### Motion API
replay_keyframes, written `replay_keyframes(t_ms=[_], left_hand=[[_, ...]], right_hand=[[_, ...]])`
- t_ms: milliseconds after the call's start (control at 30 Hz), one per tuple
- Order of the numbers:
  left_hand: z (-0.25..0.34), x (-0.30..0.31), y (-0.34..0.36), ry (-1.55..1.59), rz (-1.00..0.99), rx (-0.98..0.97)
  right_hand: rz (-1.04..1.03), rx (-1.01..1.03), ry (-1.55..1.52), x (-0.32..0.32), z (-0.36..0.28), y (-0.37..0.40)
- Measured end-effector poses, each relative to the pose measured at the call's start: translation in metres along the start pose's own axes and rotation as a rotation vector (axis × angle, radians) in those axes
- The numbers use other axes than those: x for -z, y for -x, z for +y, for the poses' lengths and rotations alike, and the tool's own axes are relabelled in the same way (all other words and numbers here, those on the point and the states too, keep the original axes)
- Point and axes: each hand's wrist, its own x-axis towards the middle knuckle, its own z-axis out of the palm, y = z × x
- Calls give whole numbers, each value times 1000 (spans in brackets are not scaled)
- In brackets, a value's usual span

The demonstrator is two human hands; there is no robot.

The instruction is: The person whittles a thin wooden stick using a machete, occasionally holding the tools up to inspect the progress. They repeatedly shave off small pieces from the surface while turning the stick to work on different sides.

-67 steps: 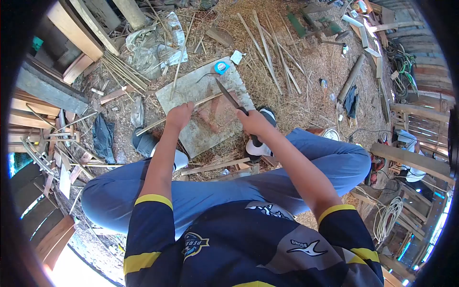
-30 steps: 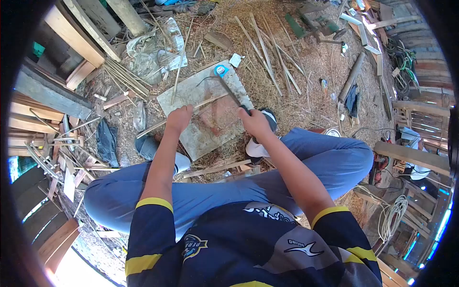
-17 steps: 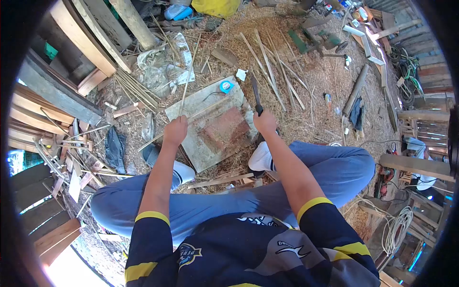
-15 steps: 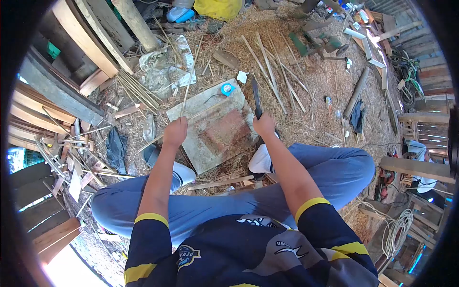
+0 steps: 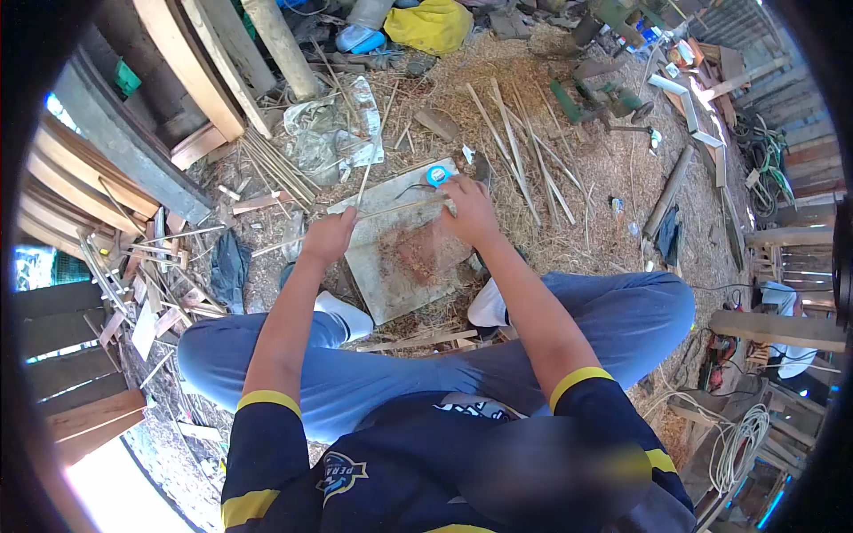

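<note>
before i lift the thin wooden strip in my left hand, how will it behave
The wooden strip looks slender, so probably light for its length. It runs nearly straight over the board, suggesting some stiffness, though it may flex. It sticks out both sides of your left hand, so it could tip.

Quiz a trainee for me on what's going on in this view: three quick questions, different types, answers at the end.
1. Multiple choice: What does the left hand hold?
A) thin wooden strip
B) hammer
C) paintbrush
2. True or false: The blue tape measure is nearer the right hand than the left.
3. Fill in: The pale coil lies on the person's ____ side.

Key: 1 A; 2 true; 3 right
</note>
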Motion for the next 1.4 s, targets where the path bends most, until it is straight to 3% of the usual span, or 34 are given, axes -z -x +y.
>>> replay_keyframes(t_ms=[33, 133, 267, 367, 500, 633, 667, 733, 833, 967, 1000, 1167, 1233, 1333, 1400], left_hand=[[-3, 1, -1, -2, 14, 0], [-9, 6, 1, 0, 9, -27], [-16, 5, 13, 31, 102, -17], [-30, 0, 11, 3, 590, -20], [-47, 34, 14, 210, 909, 434], [-98, 26, 18, 710, 1188, 738], [-133, -3, 15, 744, 1121, 944], [-157, -31, 23, 1113, 930, 1154], [-179, -71, 31, 1448, 624, 1379], [-204, -101, 14, 988, 368, 1271], [-212, -101, 4, 906, 380, 1224], [-246, -53, -50, 606, 687, 981], [-292, -37, -77, 499, 639, 977], [-315, -20, -94, 813, 1077, 957], [-316, -18, -84, 833, 958, 969]], right_hand=[[-66, 105, -29, -1, -4, -3], [-294, -39, -20, -12, -7, -1], [-357, -82, -79, -14, -11, 14], [-324, -117, -36, -22, -13, 20], [-220, -281, -103, -43, -28, 30], [-185, -419, -166, -84, -39, 32], [-211, -422, -173, -80, -54, 27], [-264, -435, -183, -59, -100, 11], [-263, -411, -354, -113, -77, 30], [-296, -397, -389, -110, -94, 31], [-312, -407, -385, -108, -97, 30], [-344, -435, -356, -113, -101, 29], [-375, -508, -355, -109, -106, 25], [-403, -506, -344, -114, -98, 22], [-413, -523, -340, -118, -97, 19]])
